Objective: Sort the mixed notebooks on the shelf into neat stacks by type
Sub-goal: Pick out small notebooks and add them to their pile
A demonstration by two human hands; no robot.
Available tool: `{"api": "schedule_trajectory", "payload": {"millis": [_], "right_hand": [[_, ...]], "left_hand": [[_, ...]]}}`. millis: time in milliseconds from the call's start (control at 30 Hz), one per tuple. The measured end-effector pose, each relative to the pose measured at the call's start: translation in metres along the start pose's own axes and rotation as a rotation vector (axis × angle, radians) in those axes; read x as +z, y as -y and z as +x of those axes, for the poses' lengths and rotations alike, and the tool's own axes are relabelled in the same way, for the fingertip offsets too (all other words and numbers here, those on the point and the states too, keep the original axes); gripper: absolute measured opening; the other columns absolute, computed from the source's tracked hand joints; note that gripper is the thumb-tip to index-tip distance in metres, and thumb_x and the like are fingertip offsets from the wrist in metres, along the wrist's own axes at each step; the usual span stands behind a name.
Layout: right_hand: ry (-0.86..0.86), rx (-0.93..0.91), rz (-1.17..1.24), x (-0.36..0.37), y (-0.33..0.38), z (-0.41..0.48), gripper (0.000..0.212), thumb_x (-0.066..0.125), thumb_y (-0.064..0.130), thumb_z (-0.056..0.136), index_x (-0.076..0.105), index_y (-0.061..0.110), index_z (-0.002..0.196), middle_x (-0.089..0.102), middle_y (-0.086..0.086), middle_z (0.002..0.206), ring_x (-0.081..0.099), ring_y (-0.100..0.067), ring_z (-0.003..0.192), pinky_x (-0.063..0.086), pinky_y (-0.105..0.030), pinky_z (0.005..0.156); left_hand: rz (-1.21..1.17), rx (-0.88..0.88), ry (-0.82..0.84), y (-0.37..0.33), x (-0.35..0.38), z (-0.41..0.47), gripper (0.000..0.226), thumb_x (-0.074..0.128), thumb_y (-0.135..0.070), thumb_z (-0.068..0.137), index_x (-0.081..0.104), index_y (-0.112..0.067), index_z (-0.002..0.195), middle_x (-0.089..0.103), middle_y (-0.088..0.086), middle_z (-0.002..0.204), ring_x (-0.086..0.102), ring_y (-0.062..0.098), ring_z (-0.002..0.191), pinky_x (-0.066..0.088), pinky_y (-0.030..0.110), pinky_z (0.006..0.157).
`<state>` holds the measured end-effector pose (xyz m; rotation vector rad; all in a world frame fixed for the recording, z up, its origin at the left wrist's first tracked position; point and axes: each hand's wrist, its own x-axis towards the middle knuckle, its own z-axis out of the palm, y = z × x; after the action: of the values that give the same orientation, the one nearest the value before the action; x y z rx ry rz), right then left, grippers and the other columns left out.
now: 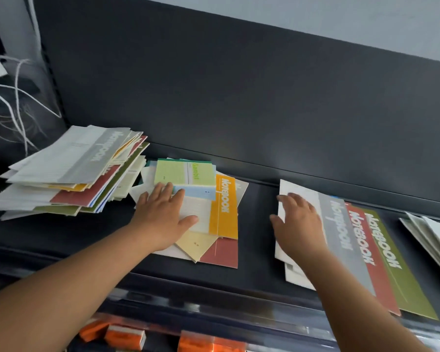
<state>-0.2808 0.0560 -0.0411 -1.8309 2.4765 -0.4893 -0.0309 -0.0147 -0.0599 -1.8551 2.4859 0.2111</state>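
Left hand (160,217) lies flat, fingers spread, pressing on the middle pile (224,207) of small mixed notebooks, which are skewed at odd angles. Right hand (299,224) is open, palm down on the grey notebook (341,237) at its far-left corner. Grey notebook tops a fan over the red notebook (366,250) and green notebook (396,262), long axes running far-left to near-right. Messy heap (69,174) sits far left on the shelf (252,250).

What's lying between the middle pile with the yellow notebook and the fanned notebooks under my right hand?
Nothing but bare dark shelf, as the head view shows; the middle pile and the fanned notebooks lie apart.
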Motion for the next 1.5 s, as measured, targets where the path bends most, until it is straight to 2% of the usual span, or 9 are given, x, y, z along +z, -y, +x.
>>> {"api": "schedule_trajectory", "payload": {"millis": [167,300,400,567,700,933,1133,1333,1500], "right_hand": [[0.154,-0.175,0.111,0.030,0.058,-0.005,0.051,0.048,0.037,0.097,0.041,0.021,0.145,0.036,-0.002,0.153,0.031,-0.025,0.141,0.026,-0.039,0.116],[0.295,-0.174,0.006,0.042,0.070,-0.006,0.063,0.039,0.056,0.097,0.024,0.028,0.151,0.015,0.001,0.162,0.012,-0.026,0.149,0.013,-0.045,0.120],[0.320,-0.170,-0.015,0.045,0.072,-0.003,0.064,0.036,0.058,0.097,0.020,0.030,0.152,0.012,0.003,0.163,0.008,-0.026,0.150,0.010,-0.048,0.120],[0.306,-0.148,0.012,0.042,0.075,0.005,0.059,0.036,0.054,0.099,0.026,0.026,0.150,0.024,0.003,0.159,0.014,-0.025,0.149,0.012,-0.046,0.120],[0.243,-0.105,0.059,0.042,0.084,0.020,0.041,0.036,0.046,0.100,0.048,0.021,0.130,0.054,-0.001,0.135,0.044,-0.026,0.126,0.036,-0.041,0.104],[0.231,0.040,0.163,0.045,0.111,0.046,0.053,0.049,0.053,0.093,0.045,0.017,0.132,0.057,-0.003,0.122,0.046,-0.025,0.115,0.044,-0.037,0.090],[0.294,0.150,0.306,0.043,0.120,0.062,0.059,0.072,0.033,0.082,0.043,0.015,0.130,0.057,-0.002,0.109,0.059,-0.021,0.096,0.054,-0.033,0.077],[0.368,0.270,0.440,0.038,0.117,0.070,0.051,0.073,0.017,0.083,0.047,0.011,0.127,0.054,0.000,0.094,0.062,-0.020,0.094,0.057,-0.039,0.087],[0.351,0.344,0.578,0.034,0.098,0.063,0.016,0.059,0.006,0.089,0.064,0.006,0.104,0.060,-0.006,0.081,0.053,-0.019,0.073,0.050,-0.032,0.067]], "left_hand": [[-0.018,0.012,0.028,0.004,0.000,0.001,0.077,0.022,-0.066,0.093,0.010,-0.020,0.153,0.012,0.008,0.161,0.008,0.024,0.148,0.009,0.046,0.119],[0.022,0.037,-0.251,0.008,-0.016,0.002,0.052,0.027,-0.056,0.096,0.046,-0.021,0.130,0.057,0.002,0.122,0.048,0.021,0.115,0.034,0.040,0.100],[-0.002,0.014,-0.294,0.014,-0.028,0.018,0.047,0.036,-0.045,0.098,0.039,-0.020,0.137,0.048,0.004,0.136,0.042,0.023,0.124,0.033,0.039,0.102],[-0.010,0.009,-0.100,0.019,-0.031,0.055,0.063,0.035,-0.051,0.097,0.019,-0.021,0.150,0.012,0.006,0.161,0.007,0.029,0.147,0.016,0.046,0.117],[-0.026,-0.002,-0.102,0.020,-0.032,0.081,0.058,0.030,-0.044,0.099,0.021,-0.018,0.150,0.018,0.004,0.159,0.011,0.027,0.147,0.020,0.047,0.116],[-0.028,-0.043,0.020,0.027,-0.039,0.100,0.052,0.054,-0.059,0.081,0.041,-0.031,0.123,0.052,0.000,0.130,0.041,0.024,0.127,0.034,0.047,0.103],[-0.059,-0.030,0.051,0.034,-0.044,0.103,0.081,0.061,-0.066,0.071,0.032,-0.030,0.137,0.044,-0.001,0.138,0.034,0.023,0.132,0.033,0.046,0.104],[0.005,-0.105,0.066,0.033,-0.050,0.098,0.106,0.056,-0.088,0.052,0.037,-0.027,0.137,0.044,0.007,0.135,0.038,0.028,0.129,0.033,0.043,0.102],[-0.070,-0.086,-0.053,0.016,-0.053,0.076,0.054,0.056,-0.071,0.076,0.055,-0.022,0.100,0.056,-0.005,0.086,0.056,0.018,0.084,0.040,0.029,0.066]]}}
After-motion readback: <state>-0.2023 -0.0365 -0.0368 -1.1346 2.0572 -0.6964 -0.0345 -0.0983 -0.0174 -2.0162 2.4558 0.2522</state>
